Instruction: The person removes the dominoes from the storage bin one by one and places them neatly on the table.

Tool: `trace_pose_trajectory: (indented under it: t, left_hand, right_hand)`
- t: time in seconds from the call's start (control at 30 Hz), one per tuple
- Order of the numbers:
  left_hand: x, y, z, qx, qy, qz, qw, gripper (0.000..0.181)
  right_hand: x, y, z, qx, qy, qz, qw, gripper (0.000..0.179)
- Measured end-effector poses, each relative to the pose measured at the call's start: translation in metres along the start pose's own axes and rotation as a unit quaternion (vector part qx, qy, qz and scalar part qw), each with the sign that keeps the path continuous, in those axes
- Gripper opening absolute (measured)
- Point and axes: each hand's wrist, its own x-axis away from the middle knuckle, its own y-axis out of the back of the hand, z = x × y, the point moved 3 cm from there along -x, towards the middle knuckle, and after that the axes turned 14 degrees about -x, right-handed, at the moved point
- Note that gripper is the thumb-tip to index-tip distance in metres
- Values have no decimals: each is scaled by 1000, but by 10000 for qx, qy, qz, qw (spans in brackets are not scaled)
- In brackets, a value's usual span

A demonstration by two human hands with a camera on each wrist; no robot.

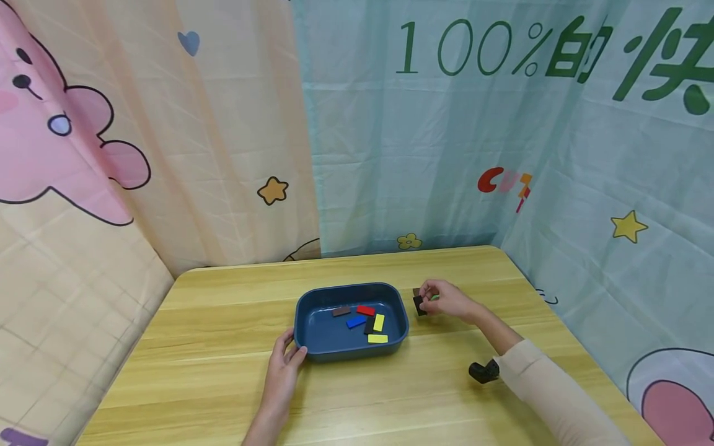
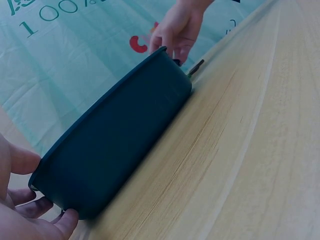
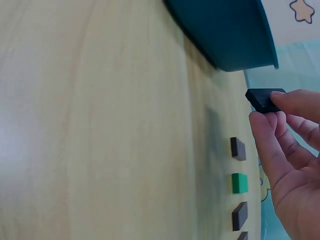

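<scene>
In the head view, the right hand [image 1: 444,300] conceals most of a green block [image 1: 436,298] and part of a brown block [image 1: 416,292]. A black object [image 1: 483,372] beside the sleeve [image 1: 558,393] is too dark and small to identify. Curtain lettering [image 1: 661,52] runs off the right edge. In the left wrist view, the wall of the tray [image 2: 115,135] obscures its contents; the left hand [image 2: 25,222] is cropped at left. In the right wrist view, the tray is cut at top, the lowest dark block [image 3: 243,236] at bottom.
</scene>
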Motion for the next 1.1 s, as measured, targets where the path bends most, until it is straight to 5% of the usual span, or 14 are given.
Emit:
trace_pose_trajectory:
  t: [0.47,1.1]
  left_hand:
    - [0,0,0,17,31,3,10000,53]
    - [-2,0,1,39,90,19,10000,53]
  right_hand:
    - [12,2,-27,3,-477,-127,9988,11]
    - [13,1,-22,1241,-821,-904,9847,17]
